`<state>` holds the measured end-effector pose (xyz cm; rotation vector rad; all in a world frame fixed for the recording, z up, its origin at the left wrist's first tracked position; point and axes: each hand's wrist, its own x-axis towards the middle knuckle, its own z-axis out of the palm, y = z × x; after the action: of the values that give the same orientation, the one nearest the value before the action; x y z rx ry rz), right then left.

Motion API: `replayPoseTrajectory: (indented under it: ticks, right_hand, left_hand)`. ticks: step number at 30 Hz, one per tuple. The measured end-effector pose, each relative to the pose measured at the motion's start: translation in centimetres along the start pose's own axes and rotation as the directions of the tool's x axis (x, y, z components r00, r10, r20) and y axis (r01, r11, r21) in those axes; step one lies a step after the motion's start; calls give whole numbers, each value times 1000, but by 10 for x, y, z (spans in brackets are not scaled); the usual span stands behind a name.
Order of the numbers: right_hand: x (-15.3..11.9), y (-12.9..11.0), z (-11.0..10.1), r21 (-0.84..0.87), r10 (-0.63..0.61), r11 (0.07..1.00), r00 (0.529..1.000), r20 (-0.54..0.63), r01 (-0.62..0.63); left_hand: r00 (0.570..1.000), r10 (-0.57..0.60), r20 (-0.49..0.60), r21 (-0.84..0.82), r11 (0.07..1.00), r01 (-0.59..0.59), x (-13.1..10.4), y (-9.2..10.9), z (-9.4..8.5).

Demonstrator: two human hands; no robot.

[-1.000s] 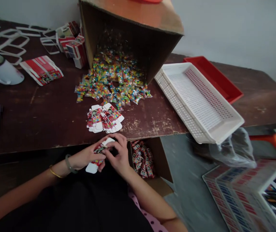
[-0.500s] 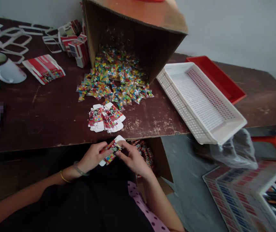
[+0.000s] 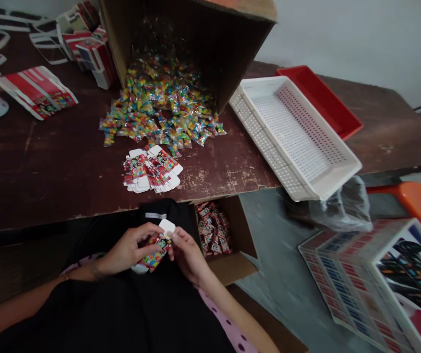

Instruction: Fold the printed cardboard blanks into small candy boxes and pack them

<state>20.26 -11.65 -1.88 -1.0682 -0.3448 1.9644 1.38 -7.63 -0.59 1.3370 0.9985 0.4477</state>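
Both hands are clamped on the small printed carton (image 3: 155, 247), held over the lap just below the worktop (image 3: 48, 171) edge; left hand (image 3: 127, 252) grips its lower end, right hand (image 3: 184, 252) its upper flap; its long axis tilts up toward the right.

Soft, even indoor light, dim under the table (image 3: 48, 166); edges smear with motion blur and wide-angle stretch.

At lower centre, the small carton (image 3: 154, 247) is red with bright cartoon print and white flaps. The flat cartons (image 3: 151, 170) on the dark brown table (image 3: 41, 166) match it. The candy packets (image 3: 162, 105) at upper centre are multicoloured. Right of them sit a white perforated tray (image 3: 295, 132) and a red tray (image 3: 321, 98). The lap cloth (image 3: 137, 309) is black.
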Motion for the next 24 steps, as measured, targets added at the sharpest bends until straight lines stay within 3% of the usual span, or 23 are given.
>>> replayPoseTrajectory:
  ticks: [3,7,9,11,14,16,18,24]
  right_hand:
    - [-7,17,4,199,110,973,992,57,-119]
    - [-13,10,8,124,180,973,977,113,-193]
    - [-6,5,9,31,210,976,970,122,-215]
    - [6,1,10,-65,235,972,962,140,-227]
    - [23,-3,14,-310,107,949,978,176,-48]
    - [27,-6,17,-482,-59,859,968,244,174]
    - [26,-8,19,-563,-151,772,945,289,295]
    - [31,-6,19,-560,-42,813,976,213,157]
  left_hand:
    - [998,-46,-49,-38,998,45,-8,1,-3]
    - [992,-87,-95,-80,994,79,-15,9,-7]
    - [978,-199,-65,-279,945,174,-15,11,-7]
    - [936,-349,42,-540,781,315,-13,12,-5]
    - [869,-442,221,-726,521,449,-9,10,-2]
    - [862,-443,245,-757,468,455,-8,7,-2]
    - [873,-423,242,-775,457,436,-9,3,-4]
    - [886,-332,322,-750,481,453,-17,-4,-10]
